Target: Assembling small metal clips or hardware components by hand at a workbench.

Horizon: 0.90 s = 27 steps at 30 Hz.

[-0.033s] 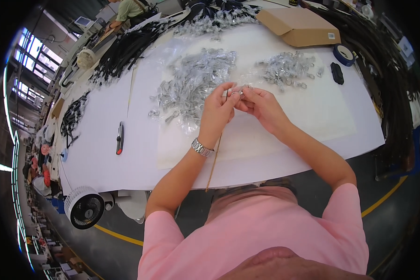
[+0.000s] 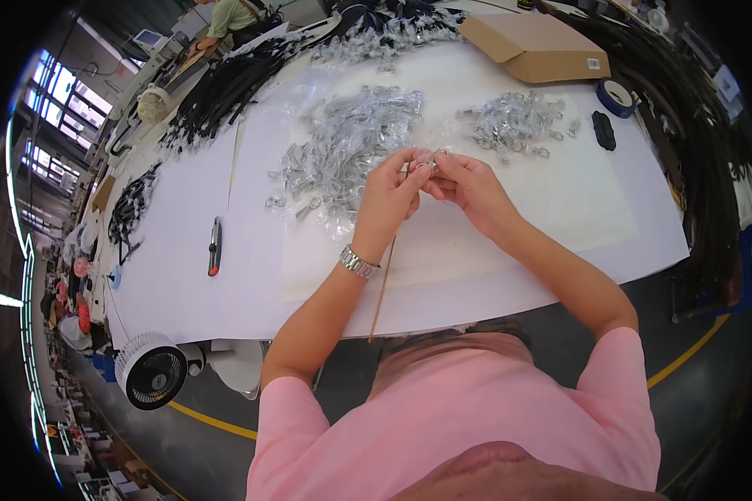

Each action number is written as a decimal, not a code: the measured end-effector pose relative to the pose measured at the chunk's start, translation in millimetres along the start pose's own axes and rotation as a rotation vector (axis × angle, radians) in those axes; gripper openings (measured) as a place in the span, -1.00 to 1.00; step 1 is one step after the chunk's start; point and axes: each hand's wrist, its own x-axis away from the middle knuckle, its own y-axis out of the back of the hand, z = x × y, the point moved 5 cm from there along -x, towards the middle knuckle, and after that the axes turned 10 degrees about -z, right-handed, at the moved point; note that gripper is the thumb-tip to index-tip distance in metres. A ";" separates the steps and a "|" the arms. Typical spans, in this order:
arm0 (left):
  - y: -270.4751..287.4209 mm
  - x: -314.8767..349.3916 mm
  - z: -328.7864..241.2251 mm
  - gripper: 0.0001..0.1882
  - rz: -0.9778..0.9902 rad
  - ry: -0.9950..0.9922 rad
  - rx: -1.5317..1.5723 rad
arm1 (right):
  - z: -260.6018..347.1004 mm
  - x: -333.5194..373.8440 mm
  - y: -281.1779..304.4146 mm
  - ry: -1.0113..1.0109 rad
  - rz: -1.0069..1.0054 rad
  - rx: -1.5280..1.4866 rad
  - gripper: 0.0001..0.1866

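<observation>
Over the table's middle, my two hands meet fingertip to fingertip. My left hand point(image 2: 393, 185), with a silver watch on its wrist, is closed in a pinch. My right hand point(image 2: 470, 185) pinches from the other side. Between them is a small silvery metal hook point(image 2: 432, 164), partly covered by the fingers; its exact shape is hard to see. A thin brown cord point(image 2: 383, 288) runs from beneath my left hand down past the table's near edge; whether that hand grips it is hidden. Just beyond lies a big heap of plastic-wrapped metal hooks point(image 2: 351, 134), with a smaller heap point(image 2: 518, 121) to its right.
A box cutter point(image 2: 215, 247) lies on the white tabletop point(image 2: 175, 292) at left. Bundles of black straps point(image 2: 226, 88) line the far left. At far right are a cardboard box point(image 2: 535, 46), a tape roll point(image 2: 616, 98) and a black case point(image 2: 603, 132). A fan point(image 2: 154, 371) stands by the near-left corner.
My left wrist has shifted very slightly to the left, and the fingers have moved a little around the metal hook. Everything else looks the same.
</observation>
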 end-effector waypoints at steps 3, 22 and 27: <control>10.1 -13.9 -0.8 -0.63 0.155 0.124 0.137 | 14.4 -2.9 -1.1 0.034 -0.137 -0.012 -0.63; 6.5 -15.9 2.8 -0.91 0.012 -0.060 -0.101 | 16.0 1.7 -7.6 0.257 -0.006 0.804 -0.76; 12.7 -17.7 0.1 -0.91 0.015 -0.036 -0.036 | 18.8 -0.5 -2.4 0.288 -0.056 0.820 -0.74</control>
